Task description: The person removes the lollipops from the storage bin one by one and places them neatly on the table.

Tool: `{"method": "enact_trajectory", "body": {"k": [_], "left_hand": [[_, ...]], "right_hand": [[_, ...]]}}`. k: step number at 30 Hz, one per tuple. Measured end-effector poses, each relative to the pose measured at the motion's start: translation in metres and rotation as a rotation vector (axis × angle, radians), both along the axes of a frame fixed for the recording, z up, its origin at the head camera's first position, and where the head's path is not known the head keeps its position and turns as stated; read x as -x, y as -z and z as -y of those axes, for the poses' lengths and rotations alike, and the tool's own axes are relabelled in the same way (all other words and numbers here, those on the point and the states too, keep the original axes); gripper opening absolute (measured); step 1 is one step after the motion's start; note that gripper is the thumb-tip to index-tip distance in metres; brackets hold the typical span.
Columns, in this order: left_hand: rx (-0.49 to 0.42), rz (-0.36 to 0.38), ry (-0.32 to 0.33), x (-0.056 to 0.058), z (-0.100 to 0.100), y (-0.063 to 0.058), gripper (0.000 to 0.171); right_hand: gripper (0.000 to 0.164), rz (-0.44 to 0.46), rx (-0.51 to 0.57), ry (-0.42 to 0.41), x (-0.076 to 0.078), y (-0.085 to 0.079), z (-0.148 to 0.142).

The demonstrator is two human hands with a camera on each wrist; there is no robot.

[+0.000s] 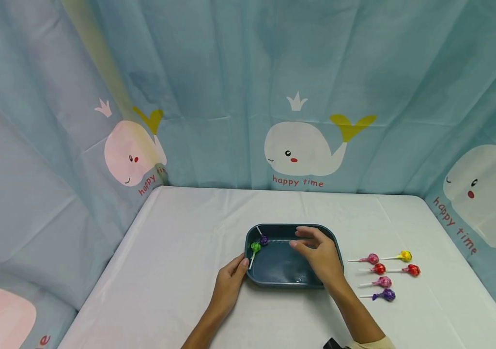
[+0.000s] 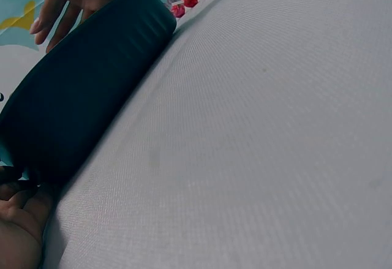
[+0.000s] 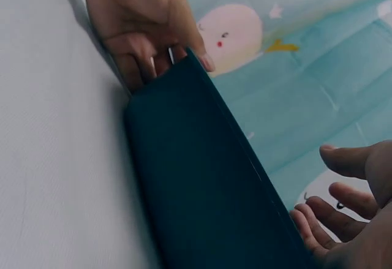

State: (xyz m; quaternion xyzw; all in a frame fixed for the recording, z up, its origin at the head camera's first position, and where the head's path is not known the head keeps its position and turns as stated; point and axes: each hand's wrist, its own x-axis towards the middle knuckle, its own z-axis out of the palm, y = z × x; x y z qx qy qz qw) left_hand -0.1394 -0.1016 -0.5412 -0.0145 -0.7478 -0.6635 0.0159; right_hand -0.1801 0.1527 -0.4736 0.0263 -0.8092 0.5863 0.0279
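Observation:
A dark teal rectangular tray (image 1: 285, 264) stands on the white-covered table. My left hand (image 1: 227, 286) grips its left edge, thumb at the rim and fingers against the outer wall, as the right wrist view shows. Inside the tray's left end lie a green lollipop (image 1: 255, 247) and a purple lollipop (image 1: 264, 240). Over the tray's right part hovers my right hand (image 1: 321, 254), fingers apart and loosely bent. Nothing shows between those fingers in the right wrist view, where the right hand (image 3: 358, 214) appears beside the rim.
Several wrapped lollipops lie right of the tray: a yellow one (image 1: 405, 256), a purple one (image 1: 388, 294), pink ones (image 1: 384, 282) and red ones (image 1: 413, 270). A blue whale-print curtain (image 1: 230, 145) hangs behind the table and at its sides. A black object (image 1: 332, 344) shows at the right wrist.

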Motion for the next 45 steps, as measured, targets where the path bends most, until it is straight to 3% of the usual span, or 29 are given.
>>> {"method": "enact_trajectory", "body": {"k": [20, 31, 45], "left_hand": [[0.011, 0.018, -0.007, 0.001, -0.001, 0.003, 0.055], [0.042, 0.011, -0.015, 0.001, -0.001, 0.002, 0.052], [0.009, 0.011, -0.003, 0.002, 0.000, 0.005, 0.054]], "right_hand": [[0.048, 0.089, -0.091, -0.029, 0.021, 0.008, 0.035], [0.044, 0.087, -0.139, -0.080, 0.030, 0.016, 0.047], [0.044, 0.072, -0.184, -0.121, 0.037, 0.021, 0.061]]}}
